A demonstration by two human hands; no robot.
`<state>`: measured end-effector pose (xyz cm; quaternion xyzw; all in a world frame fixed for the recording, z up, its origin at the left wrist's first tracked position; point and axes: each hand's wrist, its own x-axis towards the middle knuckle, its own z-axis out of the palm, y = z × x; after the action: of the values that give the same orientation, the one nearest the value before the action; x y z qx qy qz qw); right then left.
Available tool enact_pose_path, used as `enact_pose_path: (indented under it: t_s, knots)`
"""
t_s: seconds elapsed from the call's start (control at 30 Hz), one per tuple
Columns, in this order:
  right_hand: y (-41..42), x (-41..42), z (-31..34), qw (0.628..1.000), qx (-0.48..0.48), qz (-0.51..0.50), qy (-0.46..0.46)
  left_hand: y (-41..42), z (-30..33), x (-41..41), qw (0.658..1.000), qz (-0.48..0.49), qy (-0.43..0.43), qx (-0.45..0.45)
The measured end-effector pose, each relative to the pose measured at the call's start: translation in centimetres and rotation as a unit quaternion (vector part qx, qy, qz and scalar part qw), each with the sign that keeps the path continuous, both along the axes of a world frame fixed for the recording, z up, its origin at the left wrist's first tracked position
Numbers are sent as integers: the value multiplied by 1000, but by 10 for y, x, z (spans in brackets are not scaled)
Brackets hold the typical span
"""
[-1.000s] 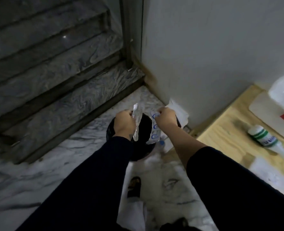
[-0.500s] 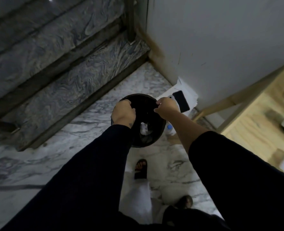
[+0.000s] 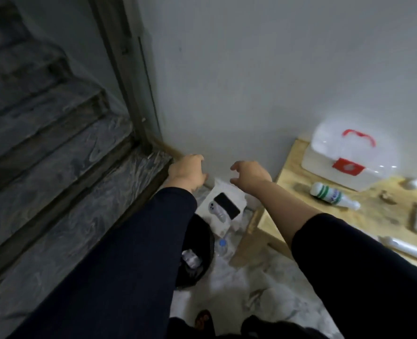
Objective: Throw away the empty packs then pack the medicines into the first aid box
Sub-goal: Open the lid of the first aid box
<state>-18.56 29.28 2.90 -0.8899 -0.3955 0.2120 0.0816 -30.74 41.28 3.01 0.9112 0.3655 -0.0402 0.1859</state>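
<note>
Black bin [image 3: 197, 255] low between dark sleeves, empty packs [image 3: 190, 259] inside, left hand [image 3: 186, 171] and right hand [image 3: 249, 174] raised, loosely curled, holding nothing, first aid box [image 3: 349, 157] far right on wooden table [image 3: 300, 189], bottle [image 3: 332, 195] lying near it.

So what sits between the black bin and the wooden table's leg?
In the head view, a clear water bottle on the floor lies between black bin and table leg.

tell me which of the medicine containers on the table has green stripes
The white bottle lying on its side just in front of the first aid box; the other containers on the table look plain white.
</note>
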Motion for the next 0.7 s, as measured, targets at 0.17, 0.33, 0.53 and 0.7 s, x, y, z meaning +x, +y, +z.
enact_pose_path:
  t_s: [0.17, 0.33, 0.53, 0.7]
  knots:
    - [-63, 51, 41, 992, 50, -98, -64, -43, 38, 75, 992, -112, -38, 44]
    - [-135, 96, 58, 976, 37, -163, -136, -92, 51, 145, 972, -220, -77, 44]
    - [-188, 144, 47, 967, 19, -170, -189, -131, 37, 213, 946, -304, -111, 37]
    - [-191, 175, 18, 966, 30, -155, -206, -143, 22, 251, 925, -362, -101, 64]
